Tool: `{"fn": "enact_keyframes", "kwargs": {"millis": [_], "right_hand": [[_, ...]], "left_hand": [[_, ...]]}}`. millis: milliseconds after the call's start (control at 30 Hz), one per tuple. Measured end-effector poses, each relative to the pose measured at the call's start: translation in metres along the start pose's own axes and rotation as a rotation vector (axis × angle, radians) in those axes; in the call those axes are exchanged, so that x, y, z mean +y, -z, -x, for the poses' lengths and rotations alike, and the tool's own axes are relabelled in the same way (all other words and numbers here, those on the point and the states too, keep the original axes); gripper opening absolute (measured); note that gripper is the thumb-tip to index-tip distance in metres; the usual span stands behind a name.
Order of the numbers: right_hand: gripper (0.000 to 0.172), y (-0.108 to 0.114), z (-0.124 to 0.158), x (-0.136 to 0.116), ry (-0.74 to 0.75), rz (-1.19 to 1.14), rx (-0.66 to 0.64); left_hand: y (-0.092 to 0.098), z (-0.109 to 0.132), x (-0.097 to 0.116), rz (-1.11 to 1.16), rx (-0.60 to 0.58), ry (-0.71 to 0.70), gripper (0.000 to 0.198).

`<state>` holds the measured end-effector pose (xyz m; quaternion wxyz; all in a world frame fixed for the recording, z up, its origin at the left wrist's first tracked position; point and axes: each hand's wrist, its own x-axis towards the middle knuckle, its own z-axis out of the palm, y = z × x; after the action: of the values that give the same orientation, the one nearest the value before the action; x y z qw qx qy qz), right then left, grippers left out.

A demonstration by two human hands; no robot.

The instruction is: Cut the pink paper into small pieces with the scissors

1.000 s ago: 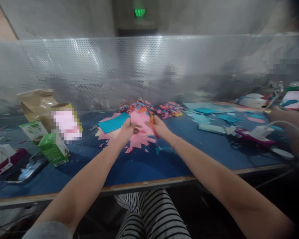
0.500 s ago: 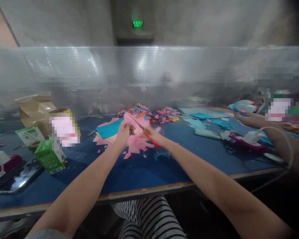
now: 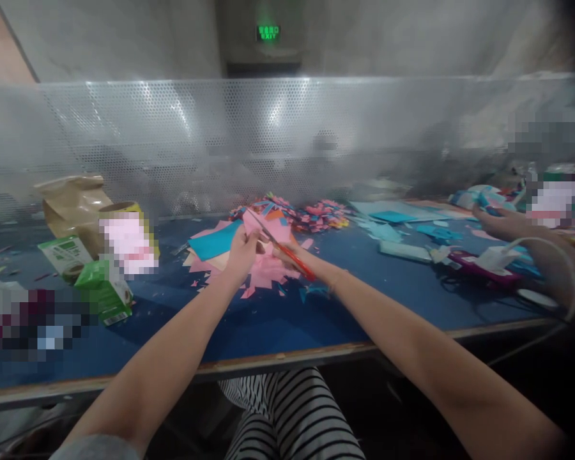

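Pinched in my left hand (image 3: 246, 246) is a piece of pink paper (image 3: 252, 222), held up over the table. Red-handled scissors (image 3: 297, 260) are gripped by my right hand (image 3: 290, 254), their blades pointing up and left beside the pink paper; whether the blades touch it is hard to see. Beneath both hands lies a spread of pink paper scraps (image 3: 273, 271). A blue paper sheet (image 3: 213, 241) rests on the pile just left of my left hand. Behind are heaps of small colourful cut pieces (image 3: 323, 216).
On the left stand a brown paper bag (image 3: 71, 204) and green boxes (image 3: 103, 291). Light blue sheets (image 3: 388, 214) and a purple tissue pack (image 3: 483, 268) lie to the right. Another person's hand (image 3: 493, 220) works at the far right. A perforated metal screen (image 3: 196, 128) closes off the back.
The camera view has shifted slightly. My hands stay together over the pile with paper and scissors still held. The other person's hand has risen a little at the right.
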<state>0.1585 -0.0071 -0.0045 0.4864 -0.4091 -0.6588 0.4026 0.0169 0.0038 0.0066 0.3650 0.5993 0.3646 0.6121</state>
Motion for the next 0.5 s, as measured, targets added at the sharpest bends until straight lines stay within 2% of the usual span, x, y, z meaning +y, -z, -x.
{"fn": "enact_keyframes", "kwargs": {"millis": [167,400,500], "right_hand": [[0.024,0.0019,0.0025,-0.0042,-0.085,-0.014,-0.174],[0.031,0.0018,-0.001,-0.0037,-0.103,-0.033,-0.256],[0.032,0.002,-0.0014,-0.003,-0.089,0.02,-0.24]], "left_hand": [[0.0,0.0,0.001,-0.031,0.002,-0.034,0.021],[0.0015,-0.001,0.0,-0.078,-0.017,-0.054,0.023],[0.0024,-0.0018,-0.0007,-0.094,-0.024,-0.046,0.025]]}}
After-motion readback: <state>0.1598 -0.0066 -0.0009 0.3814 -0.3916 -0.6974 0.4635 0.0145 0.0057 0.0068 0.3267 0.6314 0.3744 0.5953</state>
